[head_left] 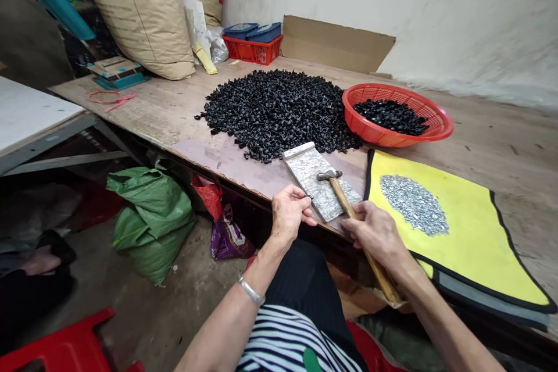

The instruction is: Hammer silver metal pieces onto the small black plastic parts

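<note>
My left hand point(288, 213) pinches a small dark part at the near edge of a worn metal plate point(310, 175) on the table. My right hand point(374, 231) is wrapped round the wooden handle of a hammer point(340, 193), whose head rests on the plate. Behind the plate lies a big heap of small black parts point(274, 109). A red round basket point(396, 113) at the right holds more black parts. On a yellow mat point(462, 232) beside my right hand lies a patch of tiny silver pieces point(413, 204).
The wooden table point(501, 145) runs to a white wall. At the back stand tan sacks point(139, 6), a red crate point(253, 49) with blue trays and a cardboard sheet point(335, 43). A green bag point(152, 215) and red stool point(65, 349) are on the floor.
</note>
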Tool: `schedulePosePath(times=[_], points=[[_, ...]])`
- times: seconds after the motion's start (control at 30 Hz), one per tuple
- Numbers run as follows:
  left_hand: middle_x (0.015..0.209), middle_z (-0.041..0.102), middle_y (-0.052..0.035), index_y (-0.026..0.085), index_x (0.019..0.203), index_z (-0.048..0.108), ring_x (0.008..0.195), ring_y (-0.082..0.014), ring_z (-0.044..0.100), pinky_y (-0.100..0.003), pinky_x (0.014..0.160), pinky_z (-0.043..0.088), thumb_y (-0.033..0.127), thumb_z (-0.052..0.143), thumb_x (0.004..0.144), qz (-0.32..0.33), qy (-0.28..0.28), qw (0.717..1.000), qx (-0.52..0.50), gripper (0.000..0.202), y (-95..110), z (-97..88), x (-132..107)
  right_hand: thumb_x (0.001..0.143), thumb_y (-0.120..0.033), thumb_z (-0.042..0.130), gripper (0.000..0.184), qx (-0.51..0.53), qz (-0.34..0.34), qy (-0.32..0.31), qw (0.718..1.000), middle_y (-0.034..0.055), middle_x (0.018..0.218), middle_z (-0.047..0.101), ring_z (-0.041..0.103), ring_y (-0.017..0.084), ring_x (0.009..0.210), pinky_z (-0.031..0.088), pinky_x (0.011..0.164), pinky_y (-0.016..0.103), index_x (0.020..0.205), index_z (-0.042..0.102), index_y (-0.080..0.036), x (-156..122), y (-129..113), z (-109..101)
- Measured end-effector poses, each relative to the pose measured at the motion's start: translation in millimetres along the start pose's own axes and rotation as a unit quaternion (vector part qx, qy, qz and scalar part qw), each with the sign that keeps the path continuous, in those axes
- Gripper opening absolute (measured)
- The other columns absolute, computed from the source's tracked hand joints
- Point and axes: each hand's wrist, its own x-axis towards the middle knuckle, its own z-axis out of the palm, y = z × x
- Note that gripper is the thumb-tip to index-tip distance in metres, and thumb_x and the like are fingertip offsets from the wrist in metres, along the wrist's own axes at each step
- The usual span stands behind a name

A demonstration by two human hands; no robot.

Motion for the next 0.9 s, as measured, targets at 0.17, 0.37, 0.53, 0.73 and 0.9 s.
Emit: schedulePosePath(times=[0.17, 0.37, 0.53, 0.73, 0.9], points=[[0.042, 0.049, 0.0065, 0.016, 0.062, 0.046, 0.032, -0.0080, 0.048, -0.020, 0.029, 0.045, 0.016, 0.066, 0.055, -0.017, 0.008, 1.000, 0.026, 0.021, -2, 6.0, 8, 0.060, -0.032, 0.063, 0.020, 0.140, 0.095, -0.168, 0.971, -0.0019, 0.053, 0.048, 0.040, 0.009, 0.040, 0.033, 0.036, 0.023, 0.068, 0.050, -0.018, -5, -5, -7], [0.038, 0.048, 0.0070, 0.017, 0.061, 0.045, 0.029, -0.0087, 0.047, -0.020, 0.027, 0.044, 0.010, 0.062, 0.056, -0.026, 0.029, 0.999, 0.039, 0.019, -2, 8.7, 11, 0.072, -0.047, 0.057, 0.029, 0.136, 0.089, -0.108, 0.981, -0.0064, 0.050, 0.041, 0.026, 0.004, 0.034, 0.018, 0.031, 0.017, 0.069, 0.050, -0.019, -21, 3, -8], [0.037, 0.048, 0.0071, 0.016, 0.058, 0.045, 0.030, -0.0087, 0.047, -0.020, 0.028, 0.044, 0.011, 0.063, 0.055, -0.019, 0.036, 0.998, 0.041, 0.019, -5, 7.6, 9, 0.078, -0.045, 0.049, 0.026, -0.153, -0.177, 0.063, 0.970, -0.0008, 0.052, 0.054, 0.049, 0.013, 0.043, 0.037, 0.042, 0.024, 0.078, 0.058, -0.021, -37, 16, -3], [0.037, 0.048, 0.0066, 0.016, 0.056, 0.045, 0.030, -0.0093, 0.048, -0.020, 0.028, 0.044, 0.011, 0.064, 0.056, -0.016, 0.051, 0.998, 0.044, 0.020, -6, 7.1, 8, 0.089, -0.033, 0.037, 0.030, -0.406, -0.329, 0.168, 0.836, 0.0066, 0.070, 0.068, 0.061, 0.019, 0.052, 0.038, 0.048, 0.027, 0.097, 0.061, -0.017, -42, 18, 4], [0.034, 0.046, 0.0069, 0.016, 0.057, 0.046, 0.028, -0.0094, 0.047, -0.021, 0.029, 0.045, 0.010, 0.063, 0.058, -0.022, 0.051, 0.998, 0.041, 0.018, -5, 6.0, 8, 0.089, -0.028, 0.043, 0.032, -0.387, -0.394, 0.234, 0.800, 0.0113, 0.092, 0.070, 0.066, 0.019, 0.069, 0.045, 0.059, 0.026, 0.112, 0.058, -0.011, -52, 6, 4]])
